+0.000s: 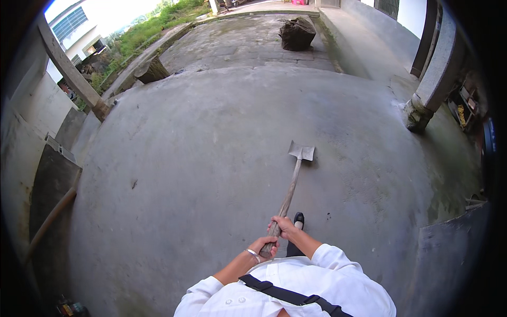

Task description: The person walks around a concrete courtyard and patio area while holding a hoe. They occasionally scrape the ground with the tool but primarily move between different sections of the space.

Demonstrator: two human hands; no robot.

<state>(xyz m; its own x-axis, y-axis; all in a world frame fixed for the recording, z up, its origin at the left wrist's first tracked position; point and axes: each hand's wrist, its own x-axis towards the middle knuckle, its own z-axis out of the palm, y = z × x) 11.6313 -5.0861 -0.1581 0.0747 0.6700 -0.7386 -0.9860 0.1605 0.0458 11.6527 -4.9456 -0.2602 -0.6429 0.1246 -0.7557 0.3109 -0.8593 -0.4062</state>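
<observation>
Both my hands grip the wooden handle of a shovel. My left hand, with a silver bangle at its wrist, is wrapped round the handle near its butt end. A little farther up the shaft, my right hand is closed on it too. The handle slants away from me and slightly right, ending in a flat, squarish grey metal blade at the concrete floor. No load shows on the blade. My black shoe stands just right of the handle.
Tree stumps stand at the far edge, one at left and a dark one at right. Posts rise at far left and right. A curved wooden pole leans by the left wall. A grey slab lies low right.
</observation>
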